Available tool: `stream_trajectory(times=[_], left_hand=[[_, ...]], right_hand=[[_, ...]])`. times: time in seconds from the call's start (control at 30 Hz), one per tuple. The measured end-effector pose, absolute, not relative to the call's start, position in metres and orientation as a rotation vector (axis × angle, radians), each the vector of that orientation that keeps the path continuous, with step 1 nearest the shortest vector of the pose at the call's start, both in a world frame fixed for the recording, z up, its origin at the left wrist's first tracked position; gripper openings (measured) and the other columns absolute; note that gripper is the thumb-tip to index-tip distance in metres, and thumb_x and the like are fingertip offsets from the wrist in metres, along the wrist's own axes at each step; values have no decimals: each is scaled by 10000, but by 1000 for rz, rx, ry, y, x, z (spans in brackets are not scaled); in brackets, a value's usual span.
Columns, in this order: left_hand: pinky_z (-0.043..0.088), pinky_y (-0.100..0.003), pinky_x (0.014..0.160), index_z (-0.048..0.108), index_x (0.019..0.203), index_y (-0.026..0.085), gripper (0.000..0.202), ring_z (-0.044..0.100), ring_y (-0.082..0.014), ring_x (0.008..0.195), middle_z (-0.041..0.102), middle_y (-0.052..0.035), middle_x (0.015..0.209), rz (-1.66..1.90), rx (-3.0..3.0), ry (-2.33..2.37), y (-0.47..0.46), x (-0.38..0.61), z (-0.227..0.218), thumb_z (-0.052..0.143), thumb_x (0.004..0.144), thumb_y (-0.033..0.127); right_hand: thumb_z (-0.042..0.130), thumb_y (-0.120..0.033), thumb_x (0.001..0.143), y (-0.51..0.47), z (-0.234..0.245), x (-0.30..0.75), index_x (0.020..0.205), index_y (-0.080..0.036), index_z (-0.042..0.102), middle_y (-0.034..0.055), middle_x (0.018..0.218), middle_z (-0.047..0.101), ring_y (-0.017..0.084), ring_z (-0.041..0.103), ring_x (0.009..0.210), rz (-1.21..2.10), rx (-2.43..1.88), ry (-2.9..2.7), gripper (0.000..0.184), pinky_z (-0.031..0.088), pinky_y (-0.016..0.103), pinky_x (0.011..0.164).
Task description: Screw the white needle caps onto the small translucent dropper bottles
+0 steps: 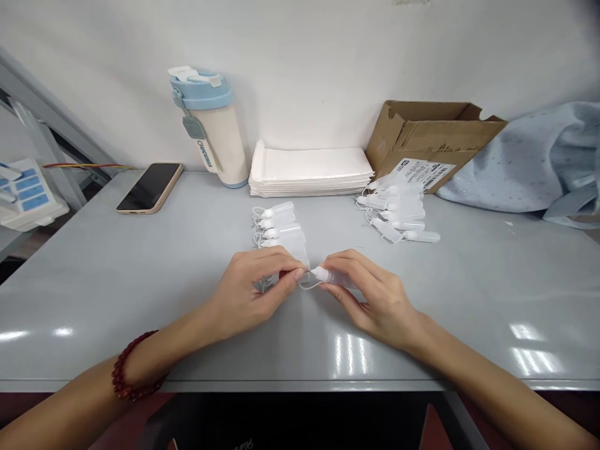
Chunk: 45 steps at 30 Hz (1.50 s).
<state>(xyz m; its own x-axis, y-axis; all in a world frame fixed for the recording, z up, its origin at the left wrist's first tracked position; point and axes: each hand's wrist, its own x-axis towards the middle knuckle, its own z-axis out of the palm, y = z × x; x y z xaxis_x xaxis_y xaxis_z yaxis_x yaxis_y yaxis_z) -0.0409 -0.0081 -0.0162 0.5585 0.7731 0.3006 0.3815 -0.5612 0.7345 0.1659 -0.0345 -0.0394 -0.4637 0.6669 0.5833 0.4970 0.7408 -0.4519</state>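
Between thumb and fingers, my right hand (375,300) grips a small translucent squeeze bottle (336,277), its white cone tip facing left. From the bottle's neck a thin white strap (309,287) loops across to my left hand (257,281). That hand is closed in a pinch on the strap's cap end, mostly hidden by the fingertips, with a thin dark pin showing just before the tip. Behind my left hand lies a row of similar squeeze bottles (284,231) with white straps, partly covered by the hand. A second pile of bottles (398,206) lies farther back to the right.
Along the wall stand a cream tumbler (220,137) with a blue lid, stacked white envelopes (312,165) and an open cardboard box (431,140). A phone (150,187) lies at left on the grey table (117,269). Pale blue fabric (520,162) rests at right.
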Motion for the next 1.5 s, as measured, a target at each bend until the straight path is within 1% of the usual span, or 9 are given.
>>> stream_trajectory(times=[0.07,0.17,0.37,0.57,0.7,1.0,1.27,1.43,1.5], left_hand=[[452,-215,649,680,852,145,138,585,-110,676,663,-19,760,845,2197,933,-7,-42,-15,542,859,146],[447,-214,642,661,823,153,112,577,-106,663,651,-6,741,855,2200,943,-7,-43,-14,553,854,151],[439,-214,620,629,781,151,124,555,-102,637,623,-1,690,864,2219,901,-9,-42,-17,535,853,117],[427,-209,594,635,784,143,137,542,-97,622,618,-10,682,856,2237,872,-11,-41,-20,527,853,95],[428,-210,589,629,779,138,144,542,-98,625,617,-16,690,853,2233,843,-12,-42,-20,517,852,87],[437,-233,598,615,800,155,151,534,-113,635,607,-21,701,811,2232,841,-12,-41,-23,487,857,98],[443,-257,655,617,803,147,111,539,-126,679,602,-19,697,882,2316,859,-11,-41,-24,522,838,103],[442,-233,640,630,778,153,117,546,-111,651,613,-5,695,821,2213,931,-5,-47,-15,536,844,137],[443,-233,648,635,760,161,120,556,-114,657,632,-3,710,863,2126,1031,4,-53,-13,551,845,175]], right_hand=[[561,-76,850,-35,-39,166,1050,-102,525,104,917,602,145,586,802,280,-878,-2161,205,513,257,671],[559,-80,853,-36,-38,166,1052,-103,525,107,925,605,146,590,800,278,-885,-2167,203,516,259,667],[549,-89,860,-37,-40,167,1048,-107,528,111,922,616,157,600,808,238,-877,-2195,190,532,272,668],[539,-85,860,-39,-41,168,1022,-80,554,131,923,628,168,626,806,231,-869,-2224,162,546,271,675],[529,-92,866,-39,-41,168,1034,-85,551,131,930,630,170,633,806,227,-862,-2234,169,553,274,673],[487,-132,892,-38,-41,169,1053,-139,535,110,941,634,170,638,812,242,-881,-2252,168,566,295,670],[525,-135,884,-36,-39,171,1051,-137,553,98,942,636,158,630,806,246,-877,-2260,169,559,282,676],[539,-187,890,-34,-37,172,1114,-156,526,95,976,634,160,632,809,256,-897,-2270,227,552,283,681],[553,-229,885,-29,-36,177,1147,-168,502,94,981,628,165,624,787,251,-968,-2255,273,543,290,661]])
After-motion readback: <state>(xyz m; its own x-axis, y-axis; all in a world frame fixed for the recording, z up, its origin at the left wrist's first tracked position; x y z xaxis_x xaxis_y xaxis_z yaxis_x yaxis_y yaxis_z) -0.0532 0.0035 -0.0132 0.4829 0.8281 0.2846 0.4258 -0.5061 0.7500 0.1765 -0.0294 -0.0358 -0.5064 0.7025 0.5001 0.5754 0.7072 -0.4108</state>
